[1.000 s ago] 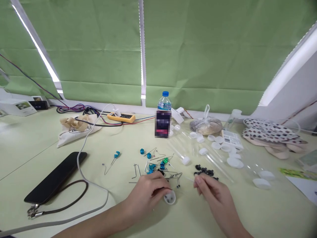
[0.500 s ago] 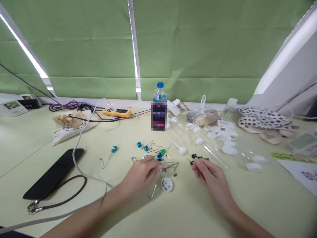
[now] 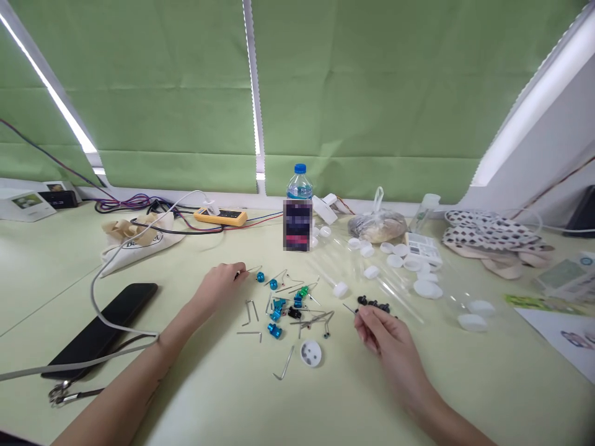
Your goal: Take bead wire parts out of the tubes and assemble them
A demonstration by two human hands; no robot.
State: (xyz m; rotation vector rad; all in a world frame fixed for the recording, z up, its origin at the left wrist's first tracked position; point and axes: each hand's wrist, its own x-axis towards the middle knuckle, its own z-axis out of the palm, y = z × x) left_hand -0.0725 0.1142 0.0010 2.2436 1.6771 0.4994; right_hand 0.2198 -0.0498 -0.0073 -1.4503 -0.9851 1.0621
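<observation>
My left hand (image 3: 222,284) is at the left of the loose parts, fingers pinched together. Something small and dark shows at the fingertips, with a thin wire-like end sticking out; I cannot make out what it is. My right hand (image 3: 383,331) pinches a thin metal rod, perhaps a hex key (image 3: 348,308), pointing up and left. Just behind it lie several small black parts (image 3: 374,303). Between the hands are blue metal parts (image 3: 274,331), a green part (image 3: 303,291), a black part (image 3: 294,313), loose hex keys (image 3: 251,333) and a white cap (image 3: 311,353) with small grey pieces in it.
A black phone (image 3: 102,325) and a white cable (image 3: 121,254) lie at the left. Behind stand a bottle (image 3: 300,186) and a yellow multimeter-like device (image 3: 220,217). Clear tubes (image 3: 395,291), white lids (image 3: 427,289), a plastic bag (image 3: 377,226) and a patterned cloth bag (image 3: 495,232) fill the right.
My left hand has moved left and away from the middle parts, uncovering blue and black pieces. It now covers where a blue part with a hex key lay. My right hand stays nearly in place.
</observation>
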